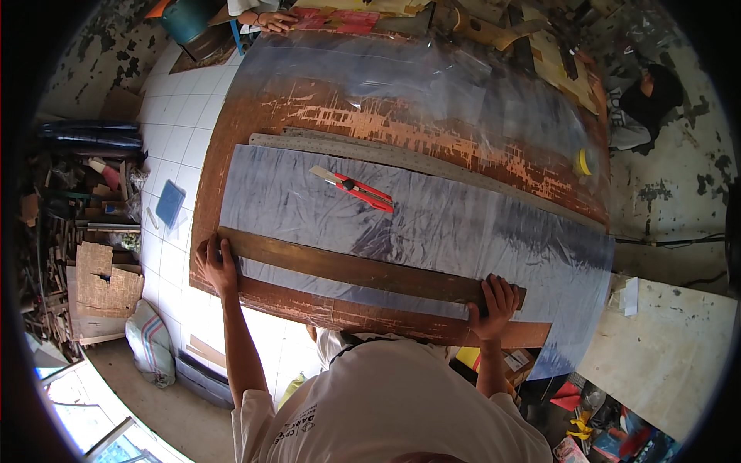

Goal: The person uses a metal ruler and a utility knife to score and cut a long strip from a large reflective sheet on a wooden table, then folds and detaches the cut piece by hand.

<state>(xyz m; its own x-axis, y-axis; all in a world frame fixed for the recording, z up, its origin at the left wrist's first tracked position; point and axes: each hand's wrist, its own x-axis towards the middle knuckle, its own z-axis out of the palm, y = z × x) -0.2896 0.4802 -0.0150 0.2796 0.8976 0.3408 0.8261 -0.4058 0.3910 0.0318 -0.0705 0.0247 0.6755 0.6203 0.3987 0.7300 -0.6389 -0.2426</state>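
Observation:
A long brown wooden strip [347, 261] lies across a clear plastic sheet [309, 204] on the brown worktable. My left hand [217, 266] is closed over the strip's left end, at the sheet's left edge. Around its right end my right hand [495, 305] is closed, with a dark patch near the thumb that I cannot make out. Beyond the strip a red utility knife [355, 191] rests on the sheet, its blade pointing to the far left. Two long grey metal rulers [417, 160] lie along the sheet's far edge.
More clear plastic [370, 65] covers the far part of the worn table [214, 181]. A yellow tape roll [583, 162] sits at the far right. A co-worker's hand [274, 21] rests at the far edge; another person [648, 108] is at the right. A pale board [664, 351] stands at the near right.

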